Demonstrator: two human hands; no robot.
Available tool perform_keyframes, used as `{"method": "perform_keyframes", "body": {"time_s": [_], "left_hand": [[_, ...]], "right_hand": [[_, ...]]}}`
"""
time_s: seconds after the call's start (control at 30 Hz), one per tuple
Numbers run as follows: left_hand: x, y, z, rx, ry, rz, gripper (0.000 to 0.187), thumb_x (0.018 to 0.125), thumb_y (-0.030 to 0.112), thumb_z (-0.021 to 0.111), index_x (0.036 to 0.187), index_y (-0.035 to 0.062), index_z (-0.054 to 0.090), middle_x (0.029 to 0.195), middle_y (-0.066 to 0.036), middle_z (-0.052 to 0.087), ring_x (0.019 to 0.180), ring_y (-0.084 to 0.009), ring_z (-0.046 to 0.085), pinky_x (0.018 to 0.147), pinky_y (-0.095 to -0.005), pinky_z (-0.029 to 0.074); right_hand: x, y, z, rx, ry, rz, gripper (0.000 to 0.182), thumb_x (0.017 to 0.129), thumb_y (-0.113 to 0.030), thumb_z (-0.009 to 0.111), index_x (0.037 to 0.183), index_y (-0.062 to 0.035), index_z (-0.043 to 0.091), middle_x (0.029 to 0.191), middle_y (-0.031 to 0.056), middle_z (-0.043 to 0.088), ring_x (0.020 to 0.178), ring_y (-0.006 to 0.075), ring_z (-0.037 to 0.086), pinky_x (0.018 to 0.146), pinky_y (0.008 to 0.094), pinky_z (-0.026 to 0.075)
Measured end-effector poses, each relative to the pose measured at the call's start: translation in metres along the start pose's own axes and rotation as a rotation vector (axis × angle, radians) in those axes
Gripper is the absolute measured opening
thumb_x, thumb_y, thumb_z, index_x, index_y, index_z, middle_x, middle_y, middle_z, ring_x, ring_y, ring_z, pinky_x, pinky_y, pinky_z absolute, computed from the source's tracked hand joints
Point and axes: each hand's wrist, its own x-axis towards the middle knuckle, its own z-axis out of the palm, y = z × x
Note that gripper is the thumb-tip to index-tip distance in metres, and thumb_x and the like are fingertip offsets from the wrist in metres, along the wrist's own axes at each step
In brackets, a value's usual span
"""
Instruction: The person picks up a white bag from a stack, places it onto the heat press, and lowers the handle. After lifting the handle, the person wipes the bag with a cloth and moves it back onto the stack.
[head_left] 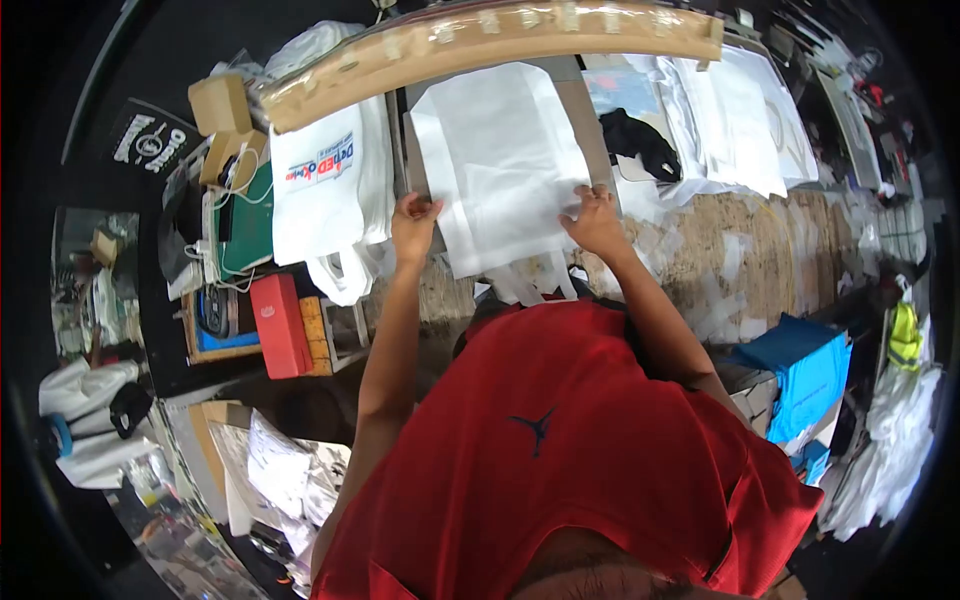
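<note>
A plain white fabric bag (pixel 505 150) lies flat on a grey board in front of me, its handles hanging over the near edge of the bench. At its lower left edge is my left hand (pixel 413 228), with the fingers curled and the thumb against the bag's side. My right hand (pixel 598 222) has bent fingers and thumb on the lower right edge of the same bag. Both hands appear to pinch the fabric, though the exact contact is small in view. To the left lies a stack of white printed bags (pixel 325 180).
A long taped cardboard piece (pixel 500 35) spans the back above the bag. On the right are a black cloth (pixel 640 140) and more white bags (pixel 725 120). A red box (pixel 287 325) sits at the left, and blue fabric (pixel 800 370) at the right.
</note>
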Motion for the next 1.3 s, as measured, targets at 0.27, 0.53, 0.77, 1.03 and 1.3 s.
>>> {"method": "perform_keyframes", "body": {"time_s": [0.27,0.53,0.77,1.03,1.3], "left_hand": [[-0.058,-0.011,-0.01,0.297,-0.169,-0.092,0.022,0.083,0.021,0.078,0.08,-0.0003,0.071,0.065,-0.001,0.064,0.06,-0.008,0.056,0.055,-0.0272,0.044],[-0.027,0.002,-0.017,-0.378,-0.034,-0.08,0.008,0.086,0.008,0.071,0.09,0.0018,0.067,0.095,-0.004,0.071,0.087,-0.0081,0.062,0.076,-0.0242,0.046],[-0.06,0.203,-0.082,-0.377,-0.532,0.259,0.009,0.081,-0.003,0.059,0.085,0.0042,0.058,0.15,-0.019,0.044,0.14,-0.0267,0.038,0.113,-0.0375,0.026],[-0.063,0.194,0.045,0.02,-0.697,0.408,0.025,0.092,0.027,0.066,0.091,0.003,0.058,0.132,-0.02,0.05,0.133,-0.0373,0.04,0.112,-0.0421,0.031],[-0.096,0.112,0.089,0.176,-0.788,0.576,0.027,0.09,0.024,0.069,0.108,0.0058,0.062,0.133,-0.018,0.055,0.125,-0.0358,0.051,0.106,-0.0429,0.039]], "right_hand": [[0.016,0.003,-0.011,0.076,0.05,0.082,0.064,0.076,-0.026,0.075,0.122,0.0104,0.051,0.12,0.0261,0.058,0.116,0.0393,0.051,0.1,0.0451,0.043],[0.031,0.013,0.013,0.15,0.231,0.013,0.063,0.08,-0.035,0.077,0.124,0.0021,0.052,0.122,0.0264,0.058,0.108,0.0415,0.06,0.092,0.0474,0.049],[0.025,-0.169,-0.073,1.424,-0.801,-0.05,0.083,0.093,-0.054,0.059,0.152,-0.0062,0.024,0.14,0.0175,0.049,0.107,0.0255,0.063,0.089,0.0392,0.053],[0.064,-0.11,-0.065,1.635,-0.576,0.334,0.016,0.087,-0.021,0.063,0.093,-0.0061,0.064,0.092,0.0068,0.064,0.084,0.0178,0.061,0.075,0.0321,0.051],[0.08,-0.002,0.02,1.082,0.183,0.486,0.015,0.078,-0.011,0.057,0.084,-0.0007,0.067,0.084,0.0062,0.063,0.082,0.0203,0.055,0.08,0.0334,0.044]]}}
